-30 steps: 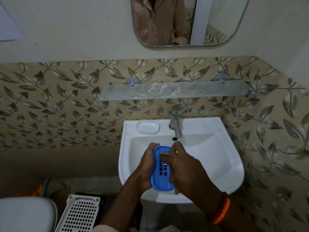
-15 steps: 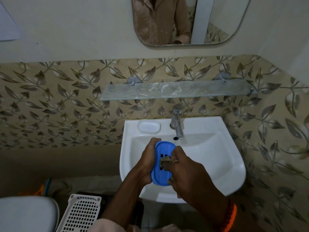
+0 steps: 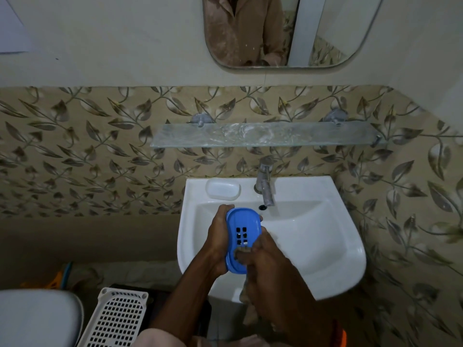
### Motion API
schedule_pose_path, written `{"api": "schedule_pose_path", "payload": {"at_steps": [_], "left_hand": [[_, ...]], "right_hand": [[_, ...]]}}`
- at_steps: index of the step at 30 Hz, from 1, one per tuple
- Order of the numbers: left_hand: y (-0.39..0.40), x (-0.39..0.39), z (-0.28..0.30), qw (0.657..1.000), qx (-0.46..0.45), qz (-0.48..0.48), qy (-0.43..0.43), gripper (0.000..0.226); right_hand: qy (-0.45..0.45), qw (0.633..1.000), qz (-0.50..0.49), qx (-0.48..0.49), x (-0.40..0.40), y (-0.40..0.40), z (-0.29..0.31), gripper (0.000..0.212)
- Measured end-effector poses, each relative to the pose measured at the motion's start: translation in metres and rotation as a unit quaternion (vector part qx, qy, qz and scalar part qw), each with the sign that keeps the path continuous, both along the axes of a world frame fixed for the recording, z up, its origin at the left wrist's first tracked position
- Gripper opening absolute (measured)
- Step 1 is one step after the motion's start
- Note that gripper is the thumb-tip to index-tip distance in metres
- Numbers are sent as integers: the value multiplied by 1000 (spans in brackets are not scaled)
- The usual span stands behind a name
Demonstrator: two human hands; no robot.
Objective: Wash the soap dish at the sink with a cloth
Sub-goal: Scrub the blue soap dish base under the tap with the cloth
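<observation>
Scrubbing step under way, as I judge it: left hand (image 3: 218, 244) curled round the left edge of the blue soap dish (image 3: 241, 237), holding it tilted over the white sink (image 3: 313, 236) basin, tap (image 3: 266, 185) just beyond. Right hand (image 3: 269, 265) bunched closed on a brownish cloth (image 3: 241, 254), pressing it against the dish's lower inside face. Next move likely needs the cloth worked up toward the slots and rim, grip kept firm.

Bathroom fittings, wall and floor.
Rounded mirror (image 3: 288, 33) above a glass shelf (image 3: 263, 135) on leaf-patterned tiles (image 3: 87, 159); steel tap (image 3: 265, 184) and white bar of soap (image 3: 223, 188) on the basin ledge; white perforated basket (image 3: 117, 319) beside a toilet lid (image 3: 35, 319) below.
</observation>
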State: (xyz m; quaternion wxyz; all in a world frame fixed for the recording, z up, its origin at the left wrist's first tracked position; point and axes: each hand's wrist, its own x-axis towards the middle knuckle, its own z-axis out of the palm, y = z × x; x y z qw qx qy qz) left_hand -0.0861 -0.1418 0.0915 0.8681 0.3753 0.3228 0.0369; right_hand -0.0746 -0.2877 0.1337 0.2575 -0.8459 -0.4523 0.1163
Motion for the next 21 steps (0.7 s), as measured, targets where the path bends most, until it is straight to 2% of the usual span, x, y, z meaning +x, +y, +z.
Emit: {"api": "schedule_pose_path", "payload": {"at_steps": [4, 8, 13, 16, 21], "left_hand": [[-2, 0, 2, 1000, -14, 7, -26, 65], [-7, -2, 7, 995, -55, 2, -85, 58], [-7, -2, 0, 994, -27, 12, -102, 63], [-2, -2, 0, 993, -27, 19, -113, 64], [3, -2, 3, 994, 5, 0, -105, 61]], "right_hand": [[18, 1000, -1, 21, 3, 4, 0, 38], [88, 996, -1, 13, 6, -5, -15, 22], [185, 974, -87, 93, 16, 5, -12, 8], [185, 972, -94, 105, 14, 11, -13, 14], [188, 978, -75, 56, 17, 1, -20, 10]]}}
